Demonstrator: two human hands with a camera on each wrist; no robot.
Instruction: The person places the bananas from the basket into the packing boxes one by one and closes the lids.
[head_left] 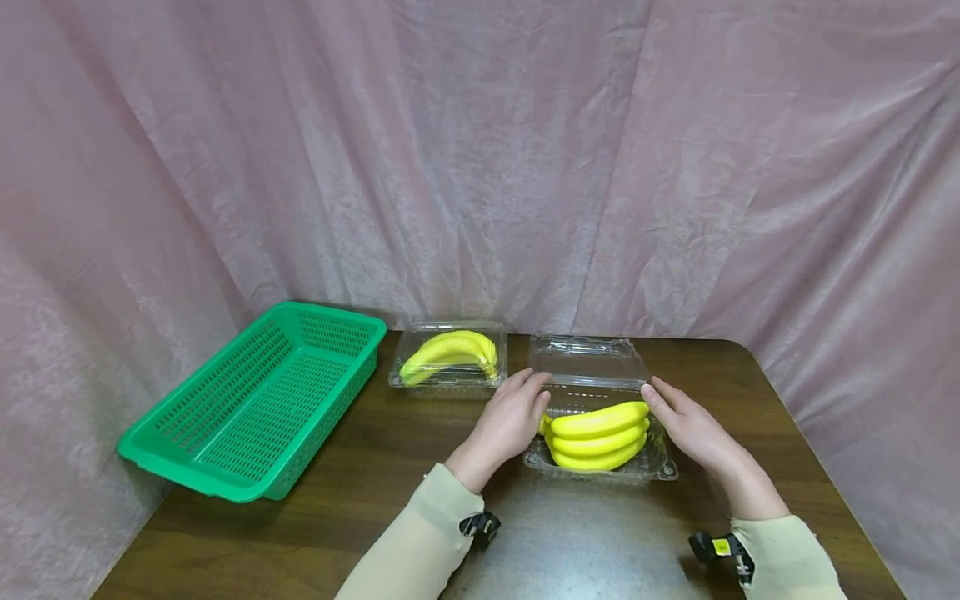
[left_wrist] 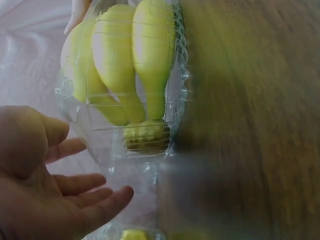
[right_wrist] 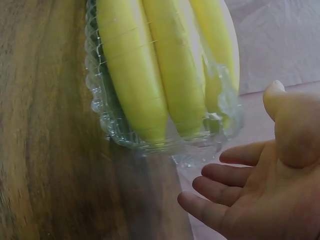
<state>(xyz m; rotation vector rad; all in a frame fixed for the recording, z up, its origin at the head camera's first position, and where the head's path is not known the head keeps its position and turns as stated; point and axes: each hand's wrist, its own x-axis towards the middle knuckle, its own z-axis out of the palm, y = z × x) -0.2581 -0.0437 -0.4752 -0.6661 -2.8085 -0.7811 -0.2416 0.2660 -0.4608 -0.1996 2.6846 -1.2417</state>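
Note:
A bunch of yellow bananas [head_left: 597, 437] lies in the base of a clear plastic clamshell box [head_left: 663, 467], whose raised lid [head_left: 587, 358] lies back behind it. At the box's left side is my left hand [head_left: 510, 421], fingers loosely spread; the left wrist view shows the hand [left_wrist: 55, 185] beside the box wall, near the banana stem [left_wrist: 146, 136]. My right hand [head_left: 693, 425] is at the right side, near the banana tips. In the right wrist view its fingers [right_wrist: 215, 192] are extended with nothing in them. Whether either hand touches the box I cannot tell.
A green perforated plastic basket [head_left: 273, 479] stands at the left of the brown wooden table [head_left: 360, 533]. Between it and the open box, a second clear box [head_left: 405, 333] holds more bananas, its lid down. A pink curtain [head_left: 480, 167] hangs behind the table.

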